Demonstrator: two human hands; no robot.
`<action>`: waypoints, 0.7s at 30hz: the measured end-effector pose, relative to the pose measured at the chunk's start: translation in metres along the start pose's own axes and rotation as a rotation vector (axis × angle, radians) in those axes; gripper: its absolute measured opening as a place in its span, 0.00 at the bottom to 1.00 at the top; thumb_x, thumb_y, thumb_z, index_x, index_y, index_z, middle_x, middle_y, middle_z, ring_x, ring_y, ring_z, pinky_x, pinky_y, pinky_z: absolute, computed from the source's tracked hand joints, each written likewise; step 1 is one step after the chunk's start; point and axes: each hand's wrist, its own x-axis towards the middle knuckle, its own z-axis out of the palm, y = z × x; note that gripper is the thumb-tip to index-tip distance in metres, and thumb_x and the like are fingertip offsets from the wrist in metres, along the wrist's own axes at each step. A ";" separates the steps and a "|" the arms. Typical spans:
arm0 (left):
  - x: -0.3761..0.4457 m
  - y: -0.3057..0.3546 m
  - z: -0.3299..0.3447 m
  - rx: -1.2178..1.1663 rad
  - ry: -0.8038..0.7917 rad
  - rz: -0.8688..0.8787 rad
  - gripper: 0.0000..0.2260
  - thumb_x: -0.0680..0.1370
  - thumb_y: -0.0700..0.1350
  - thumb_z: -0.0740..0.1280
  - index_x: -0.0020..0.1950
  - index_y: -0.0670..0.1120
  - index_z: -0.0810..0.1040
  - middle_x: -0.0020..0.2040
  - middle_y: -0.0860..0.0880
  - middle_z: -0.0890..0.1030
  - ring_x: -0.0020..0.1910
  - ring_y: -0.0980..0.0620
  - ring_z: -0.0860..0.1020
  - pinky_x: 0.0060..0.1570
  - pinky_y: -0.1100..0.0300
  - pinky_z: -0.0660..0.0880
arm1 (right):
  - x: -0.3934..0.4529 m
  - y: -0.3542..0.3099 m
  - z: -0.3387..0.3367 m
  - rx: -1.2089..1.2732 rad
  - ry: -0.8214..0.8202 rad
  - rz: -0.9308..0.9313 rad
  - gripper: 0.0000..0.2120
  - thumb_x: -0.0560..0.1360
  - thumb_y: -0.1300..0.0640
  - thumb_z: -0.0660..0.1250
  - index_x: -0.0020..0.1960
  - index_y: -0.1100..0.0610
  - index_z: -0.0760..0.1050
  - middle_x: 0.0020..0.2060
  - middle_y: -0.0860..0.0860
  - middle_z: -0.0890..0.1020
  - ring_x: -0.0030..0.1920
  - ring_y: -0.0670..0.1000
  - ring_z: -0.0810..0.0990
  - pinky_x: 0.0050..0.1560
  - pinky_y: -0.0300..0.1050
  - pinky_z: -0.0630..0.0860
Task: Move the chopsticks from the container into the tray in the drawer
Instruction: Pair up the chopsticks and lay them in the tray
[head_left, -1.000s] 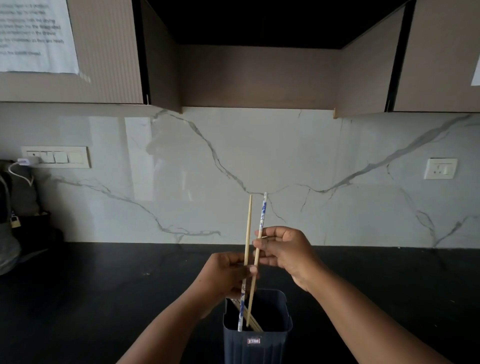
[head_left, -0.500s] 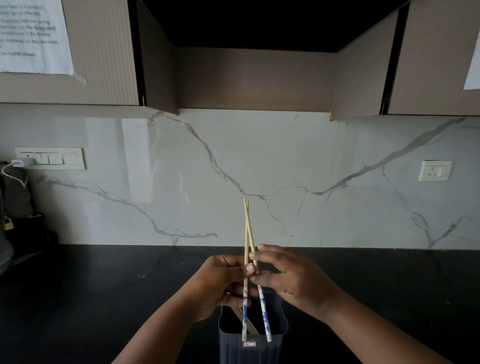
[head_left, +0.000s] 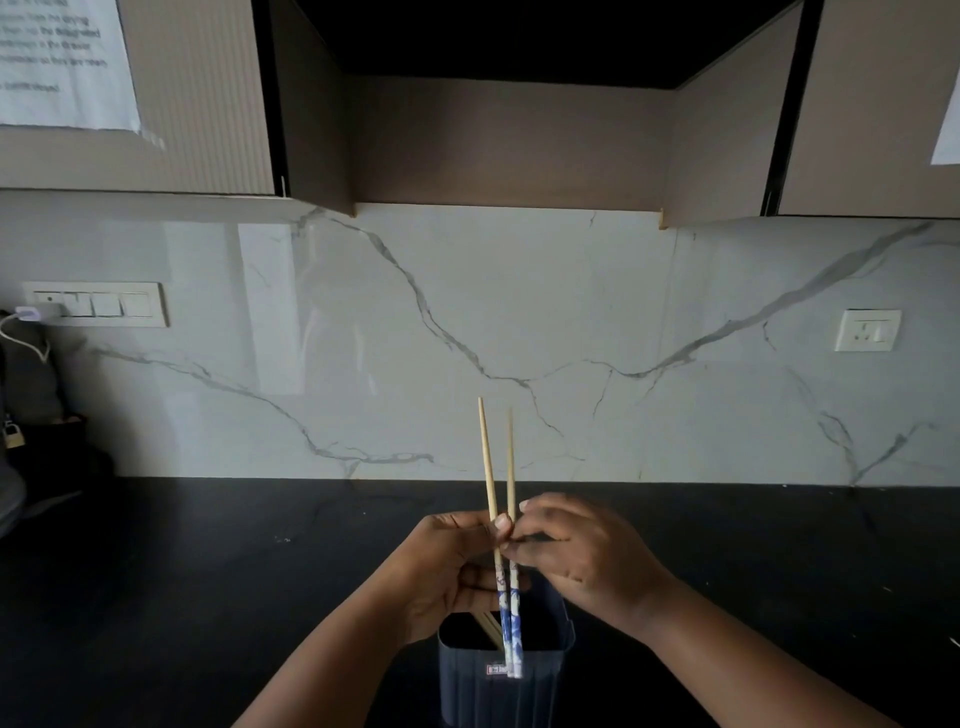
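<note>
Two wooden chopsticks (head_left: 487, 467) with blue-and-white patterned ends stand nearly upright and side by side above a dark blue ribbed container (head_left: 540, 670) at the counter's front edge. My left hand (head_left: 441, 566) pinches them at mid-length. My right hand (head_left: 576, 551) touches the same pair from the right with thumb and forefinger. Their patterned ends hang in front of the container's near wall. More plain chopsticks (head_left: 487, 626) lean inside the container. No drawer or tray is in view.
The black countertop (head_left: 208, 597) runs to a white marble backsplash. At far left sit a dark bag and a charger plugged into a switch plate (head_left: 98, 304). A socket (head_left: 866, 330) is on the right wall. Cabinets hang overhead.
The two chopsticks, crossed half a second ago, now sit parallel with patterned ends down. One was flipped end for end over the last second. Both hands stayed over the container.
</note>
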 end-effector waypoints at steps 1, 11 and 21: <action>0.000 -0.001 0.000 -0.019 0.006 -0.017 0.15 0.72 0.48 0.70 0.52 0.39 0.84 0.45 0.38 0.84 0.42 0.43 0.84 0.38 0.53 0.82 | -0.001 -0.001 0.002 0.013 -0.008 -0.012 0.10 0.73 0.61 0.66 0.47 0.55 0.86 0.43 0.51 0.85 0.47 0.53 0.84 0.48 0.44 0.81; -0.007 -0.003 -0.003 -0.124 -0.065 -0.171 0.13 0.74 0.46 0.69 0.51 0.38 0.83 0.45 0.37 0.83 0.42 0.42 0.84 0.44 0.50 0.82 | -0.009 -0.009 0.005 -0.093 0.047 -0.068 0.08 0.75 0.59 0.69 0.50 0.50 0.85 0.45 0.44 0.85 0.43 0.51 0.81 0.43 0.45 0.78; -0.004 -0.006 -0.005 -0.232 0.018 -0.203 0.12 0.73 0.42 0.70 0.51 0.34 0.81 0.42 0.37 0.83 0.36 0.45 0.84 0.37 0.53 0.82 | -0.002 -0.022 0.014 -0.016 0.028 0.111 0.08 0.73 0.61 0.68 0.46 0.52 0.85 0.38 0.46 0.86 0.40 0.51 0.83 0.44 0.44 0.78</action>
